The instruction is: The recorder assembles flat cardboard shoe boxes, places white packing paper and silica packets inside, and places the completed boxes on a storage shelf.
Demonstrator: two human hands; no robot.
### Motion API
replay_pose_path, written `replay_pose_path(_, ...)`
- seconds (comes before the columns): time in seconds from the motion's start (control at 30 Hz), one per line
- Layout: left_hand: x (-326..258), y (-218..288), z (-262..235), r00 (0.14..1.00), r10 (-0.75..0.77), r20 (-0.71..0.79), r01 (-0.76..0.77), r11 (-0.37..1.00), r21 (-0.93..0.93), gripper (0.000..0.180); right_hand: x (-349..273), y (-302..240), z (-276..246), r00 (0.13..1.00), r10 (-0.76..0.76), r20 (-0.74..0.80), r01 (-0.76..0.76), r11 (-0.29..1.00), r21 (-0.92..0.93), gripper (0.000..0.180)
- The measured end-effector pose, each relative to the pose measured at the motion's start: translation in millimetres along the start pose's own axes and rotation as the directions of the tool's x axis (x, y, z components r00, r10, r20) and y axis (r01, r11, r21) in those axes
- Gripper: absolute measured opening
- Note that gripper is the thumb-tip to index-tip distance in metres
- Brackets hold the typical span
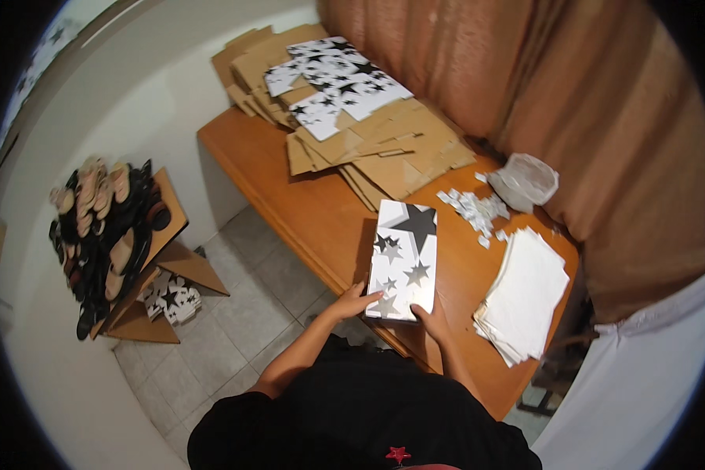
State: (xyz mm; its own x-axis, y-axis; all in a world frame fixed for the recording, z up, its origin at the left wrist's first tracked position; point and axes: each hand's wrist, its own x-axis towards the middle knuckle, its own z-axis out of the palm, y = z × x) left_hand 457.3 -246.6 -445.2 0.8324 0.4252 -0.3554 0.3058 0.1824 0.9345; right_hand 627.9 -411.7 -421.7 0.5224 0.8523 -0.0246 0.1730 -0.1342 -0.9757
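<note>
At the far left, a heap of sandals and shoes [102,211] sits on a cardboard-panelled stand, well apart from the hands. Next comes the wooden table [286,196], with flat kraft cardboard blanks [403,164] piled toward its back, some showing a star-printed face.

The left forearm slants up and inward from a black sleeve, elbow out to the side. The left hand [354,301] is bent round the near left edge of the box, its thumb reaching over that edge; how far the other fingers reach underneath is hidden.

The star-printed white carton [403,254] is between the two hands, over the table's front edge, its long side running away from the body. Whether it touches the wood cannot be told. A light, even grip from both sides should serve best, since hard squeezing could bow thin card walls; keeping it square to the body should help the edges line up.

The right hand [432,323] holds the near right corner, thumb at the edge, fingers mostly out of sight; its forearm is steeper than the left.

Beyond, small white packets [478,210] lie scattered beside a clear plastic container [527,182], with a stack of white paper sheets [525,298] nearer. Keeping the carton clear of both seems wise.
</note>
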Motion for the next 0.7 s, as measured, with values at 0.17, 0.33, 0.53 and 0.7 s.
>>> replay_pose_path(0.17,-59,7,-52,0.999,0.043,-0.032,-0.046,0.995,-0.093,0.089,-17,-8,62,0.99,-0.095,0.109,0.079,0.987,0.143,0.085)
replay_pose_path(0.33,-132,34,-123,0.938,0.246,-0.245,-0.284,0.949,-0.136,0.092,10,-50,147,0.901,-0.356,0.248,0.317,0.93,0.185,0.123)
replay_pose_path(0.53,-233,78,-237,0.737,0.415,-0.533,-0.538,0.838,-0.091,0.092,89,-133,300,0.537,-0.836,0.113,0.843,0.538,-0.02,0.11)
replay_pose_path(0.7,-305,136,-310,0.509,0.672,-0.539,-0.641,0.713,0.284,0.116,148,-227,403,0.432,-0.901,0.051,0.881,0.433,0.188,0.096)
